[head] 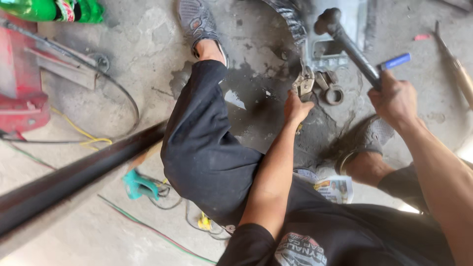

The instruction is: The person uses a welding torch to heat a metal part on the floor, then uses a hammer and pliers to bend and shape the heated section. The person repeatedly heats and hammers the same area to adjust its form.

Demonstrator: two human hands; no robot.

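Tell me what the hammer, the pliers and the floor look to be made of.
Hammer in the right hand: dark, dull metal head and shaft, probably steel; the blue handle end looks plastic. Pliers at the left hand: bare grey metal, worn. Floor: rough grey concrete, stained and patchy.

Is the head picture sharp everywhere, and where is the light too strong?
Head view: the hammer in the right hand and the steel bar at lower left look soft; the left hand on the pliers is sharper; bright light washes out the floor at the right edge.
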